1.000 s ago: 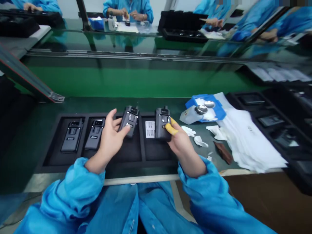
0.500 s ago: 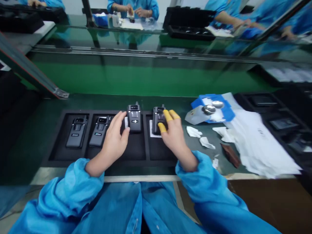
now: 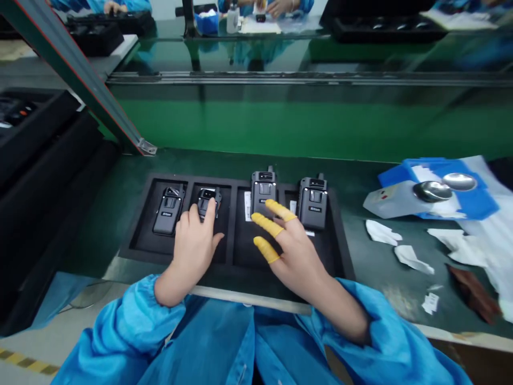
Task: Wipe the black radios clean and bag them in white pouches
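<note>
A black tray with compartments lies on the bench, with a black two-way radio in each compartment. My left hand is over the second radio, fingers stretched onto it and thumb apart. Left of that hand, the first radio lies in its compartment. My right hand, with yellow finger cots on three fingers, is spread over the lower part of the third radio; whether it touches cannot be told. The fourth radio leans at the tray's far edge. White labels show beside the radios.
To the right are a blue bin, a clear bottle with a metal top, crumpled white wipes and a brown strip. Stacked black trays stand left, beside a slanted metal post. Co-workers' hands show beyond the partition.
The view has swung left, so the tray appears further right. My left hand has moved onto the second radio. My right hand has gone from the fourth radio to the third.
</note>
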